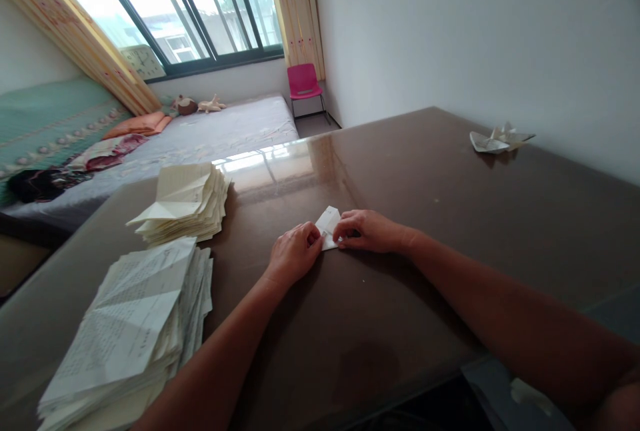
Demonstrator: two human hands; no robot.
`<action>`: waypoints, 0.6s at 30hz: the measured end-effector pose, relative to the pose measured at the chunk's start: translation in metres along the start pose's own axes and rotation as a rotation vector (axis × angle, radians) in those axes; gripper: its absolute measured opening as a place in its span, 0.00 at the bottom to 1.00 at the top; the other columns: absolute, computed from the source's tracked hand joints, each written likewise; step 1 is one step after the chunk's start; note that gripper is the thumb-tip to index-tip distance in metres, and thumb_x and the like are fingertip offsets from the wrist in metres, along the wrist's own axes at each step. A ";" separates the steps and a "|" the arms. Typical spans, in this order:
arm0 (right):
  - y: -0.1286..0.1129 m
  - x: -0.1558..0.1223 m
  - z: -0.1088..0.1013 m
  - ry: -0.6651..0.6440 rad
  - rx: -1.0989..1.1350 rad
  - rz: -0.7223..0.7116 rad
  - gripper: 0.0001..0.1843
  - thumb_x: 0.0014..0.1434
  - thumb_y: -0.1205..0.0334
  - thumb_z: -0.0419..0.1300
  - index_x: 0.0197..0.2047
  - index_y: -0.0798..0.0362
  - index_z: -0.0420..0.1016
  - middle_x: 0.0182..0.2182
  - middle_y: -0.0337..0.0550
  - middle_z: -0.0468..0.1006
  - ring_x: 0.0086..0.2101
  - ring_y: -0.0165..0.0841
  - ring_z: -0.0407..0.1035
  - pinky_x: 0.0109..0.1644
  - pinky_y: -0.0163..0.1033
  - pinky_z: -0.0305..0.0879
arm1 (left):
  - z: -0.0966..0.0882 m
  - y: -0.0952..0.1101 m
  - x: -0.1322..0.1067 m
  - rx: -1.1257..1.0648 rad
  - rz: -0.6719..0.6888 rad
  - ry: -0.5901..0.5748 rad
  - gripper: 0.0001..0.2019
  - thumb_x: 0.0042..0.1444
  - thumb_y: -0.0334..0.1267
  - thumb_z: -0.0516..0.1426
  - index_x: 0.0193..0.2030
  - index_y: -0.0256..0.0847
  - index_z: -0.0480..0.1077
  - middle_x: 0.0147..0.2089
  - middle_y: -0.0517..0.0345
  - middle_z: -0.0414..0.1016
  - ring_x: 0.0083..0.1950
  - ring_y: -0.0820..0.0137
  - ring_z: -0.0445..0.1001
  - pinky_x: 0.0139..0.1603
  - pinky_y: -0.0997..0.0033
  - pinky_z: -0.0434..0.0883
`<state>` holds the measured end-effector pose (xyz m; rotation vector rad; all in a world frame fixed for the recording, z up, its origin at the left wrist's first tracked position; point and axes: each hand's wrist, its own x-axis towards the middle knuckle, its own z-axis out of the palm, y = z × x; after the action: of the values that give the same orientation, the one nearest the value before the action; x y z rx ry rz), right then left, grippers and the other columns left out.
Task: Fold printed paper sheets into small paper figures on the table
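A small folded piece of white paper lies on the brown glossy table, between my two hands. My left hand is closed at its left edge, thumb and fingers pinching the paper. From the right, my right hand has curled fingers and thumb on the paper's other side. Its fingertips partly cover the folds there. The paper's upper end is pointed and shows between the hands.
At the left are a stack of creased printed sheets and a stack of yellowish sheets. A folded paper shape sits at the far right by the wall. Beyond the table are a bed and a pink chair.
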<state>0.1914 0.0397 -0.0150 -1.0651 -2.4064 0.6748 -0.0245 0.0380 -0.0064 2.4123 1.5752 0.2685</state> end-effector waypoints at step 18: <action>0.004 0.000 -0.001 0.004 -0.055 -0.056 0.09 0.57 0.61 0.62 0.40 0.48 0.81 0.36 0.42 0.77 0.36 0.31 0.70 0.41 0.33 0.62 | 0.005 0.006 -0.003 0.128 -0.019 0.048 0.09 0.62 0.44 0.49 0.38 0.46 0.67 0.37 0.61 0.75 0.38 0.67 0.72 0.32 0.71 0.61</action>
<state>0.1938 0.0423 -0.0167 -1.0160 -2.4547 0.5897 -0.0187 0.0326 -0.0093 2.5024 1.6835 0.2293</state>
